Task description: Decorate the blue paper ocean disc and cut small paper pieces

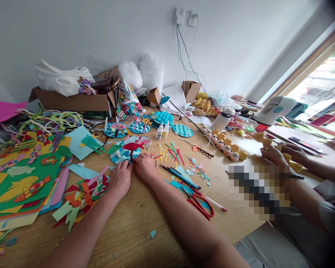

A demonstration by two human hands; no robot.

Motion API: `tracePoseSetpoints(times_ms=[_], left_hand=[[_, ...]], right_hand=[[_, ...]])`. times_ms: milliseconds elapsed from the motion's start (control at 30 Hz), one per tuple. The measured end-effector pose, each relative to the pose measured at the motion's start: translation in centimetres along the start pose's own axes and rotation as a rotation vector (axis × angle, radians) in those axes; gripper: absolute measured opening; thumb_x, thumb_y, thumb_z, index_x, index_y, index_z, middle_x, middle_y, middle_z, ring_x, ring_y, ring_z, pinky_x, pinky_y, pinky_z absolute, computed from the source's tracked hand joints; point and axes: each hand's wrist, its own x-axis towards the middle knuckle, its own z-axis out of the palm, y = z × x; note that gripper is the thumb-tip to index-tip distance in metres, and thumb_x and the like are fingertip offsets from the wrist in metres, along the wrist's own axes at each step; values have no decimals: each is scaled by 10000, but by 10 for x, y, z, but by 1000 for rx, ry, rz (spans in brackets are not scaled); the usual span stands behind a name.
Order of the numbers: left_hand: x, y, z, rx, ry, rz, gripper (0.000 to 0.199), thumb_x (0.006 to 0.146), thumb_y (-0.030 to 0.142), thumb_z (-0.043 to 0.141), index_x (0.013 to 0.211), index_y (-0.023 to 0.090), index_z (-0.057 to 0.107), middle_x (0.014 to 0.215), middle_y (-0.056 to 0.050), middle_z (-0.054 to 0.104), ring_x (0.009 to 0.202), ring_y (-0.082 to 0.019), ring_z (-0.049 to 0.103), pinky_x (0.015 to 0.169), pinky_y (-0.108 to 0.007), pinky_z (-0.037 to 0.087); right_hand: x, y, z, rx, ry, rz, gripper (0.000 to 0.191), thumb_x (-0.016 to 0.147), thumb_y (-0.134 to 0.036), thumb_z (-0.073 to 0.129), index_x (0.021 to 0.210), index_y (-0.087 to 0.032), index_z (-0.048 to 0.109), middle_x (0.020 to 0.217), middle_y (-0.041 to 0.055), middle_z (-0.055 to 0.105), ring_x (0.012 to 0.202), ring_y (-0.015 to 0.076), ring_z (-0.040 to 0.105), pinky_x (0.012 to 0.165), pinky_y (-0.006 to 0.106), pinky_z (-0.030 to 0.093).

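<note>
A round blue paper disc (116, 158) with wave strips lies before me, a red paper fish (133, 146) standing above it on a dark twisted stem. My left hand (121, 178) is closed at the disc's near edge, fingers bent. Right beside it, my right hand (145, 168) is closed too, its fingertips at the disc's near right edge by the stem. Both hands partly hide the disc's near side and their own fingertips. Just behind the disc are a green paper fish (114, 147) and a pale spotted cutout (142, 140).
Red-handled scissors (203, 207), pens (181, 176) and paper scraps lie to the right. Two glue bottles (162, 131) stand beyond, near finished wave discs (140, 126). Coloured sheets with paper fish (25, 178) cover the left. Another person's hands (276, 154) work with yellow egg-carton pieces at the right.
</note>
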Motion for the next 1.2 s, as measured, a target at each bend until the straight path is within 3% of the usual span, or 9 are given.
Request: tracePoseSetpoints(times_ms=[933, 1200], left_hand=[[-3, 1, 2, -25, -8, 0, 373, 890, 148, 320, 1173, 166, 563, 1082, -115, 581, 1000, -270, 536, 770, -362, 442], [1, -7, 3, -70, -11, 31, 396, 868, 56, 317, 1144, 150, 585, 1102, -106, 615, 1046, -216, 546, 877, -318, 428]], right_hand=[[0, 0, 4, -23, 4, -8, 255, 852, -245, 449, 898, -264, 699, 934, 37, 668, 932, 203, 522, 766, 310, 323], [0, 1, 6, -30, 23, -21, 243, 847, -257, 457, 892, -266, 696, 924, 33, 664, 924, 197, 523, 775, 314, 318]])
